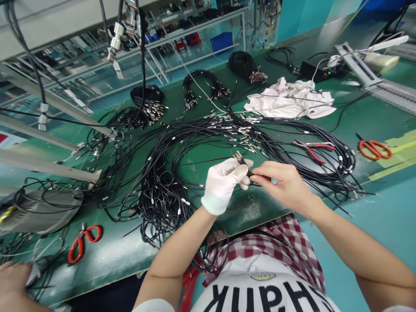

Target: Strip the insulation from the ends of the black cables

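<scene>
My left hand wears a white glove and is closed around a small bunch of black wires whose stripped metal ends stick up above the fingers. My bare right hand pinches the same wires just right of the glove, thumb and fingers pressed together. Both hands hover over the front edge of the green table. A big tangle of black cables with metal terminals spreads across the table behind and to the left of my hands.
Red-handled pliers and orange scissors lie right of the cables. A second pair of orange scissors lies front left. A white cloth sits at the back. Another person's hand shows at bottom left.
</scene>
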`<state>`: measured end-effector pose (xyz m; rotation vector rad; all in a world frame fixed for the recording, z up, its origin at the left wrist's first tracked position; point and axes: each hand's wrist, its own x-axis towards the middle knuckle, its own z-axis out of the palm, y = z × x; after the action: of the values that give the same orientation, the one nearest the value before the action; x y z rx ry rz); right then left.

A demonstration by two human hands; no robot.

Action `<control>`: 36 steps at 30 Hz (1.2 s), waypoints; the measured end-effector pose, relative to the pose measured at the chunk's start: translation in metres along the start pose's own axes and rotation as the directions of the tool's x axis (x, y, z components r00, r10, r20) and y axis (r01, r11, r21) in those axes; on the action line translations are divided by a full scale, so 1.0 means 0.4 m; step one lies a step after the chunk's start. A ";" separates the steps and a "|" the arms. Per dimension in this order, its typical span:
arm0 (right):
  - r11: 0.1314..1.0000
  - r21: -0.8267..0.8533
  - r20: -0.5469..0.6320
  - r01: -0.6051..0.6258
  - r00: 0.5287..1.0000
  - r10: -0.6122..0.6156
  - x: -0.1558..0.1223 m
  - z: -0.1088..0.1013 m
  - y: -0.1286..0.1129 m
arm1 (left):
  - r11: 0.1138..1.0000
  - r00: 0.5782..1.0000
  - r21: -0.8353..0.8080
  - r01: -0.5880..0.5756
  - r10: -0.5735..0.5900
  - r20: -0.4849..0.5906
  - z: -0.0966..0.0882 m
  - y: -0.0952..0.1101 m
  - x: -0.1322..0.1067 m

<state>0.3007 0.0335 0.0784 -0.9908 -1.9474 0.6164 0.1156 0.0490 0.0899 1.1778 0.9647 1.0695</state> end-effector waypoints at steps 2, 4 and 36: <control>1.000 -0.023 0.028 0.000 1.000 0.000 0.001 -0.004 -0.001 | 1.000 1.000 -0.021 0.004 -0.004 -0.004 0.002 0.000 0.000; 1.000 -0.031 0.049 0.003 0.999 -0.001 0.001 -0.007 -0.001 | 0.999 1.000 -0.046 0.009 -0.009 -0.002 0.002 0.000 0.001; 0.707 0.663 -0.296 -0.246 0.781 0.549 0.158 -0.079 0.189 | 0.659 0.895 0.750 0.057 -0.366 0.254 -0.294 0.064 0.141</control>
<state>0.3377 0.1298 0.0698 -1.0402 -0.9721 1.0487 0.0118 0.1317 0.0974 1.7878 1.2154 0.1847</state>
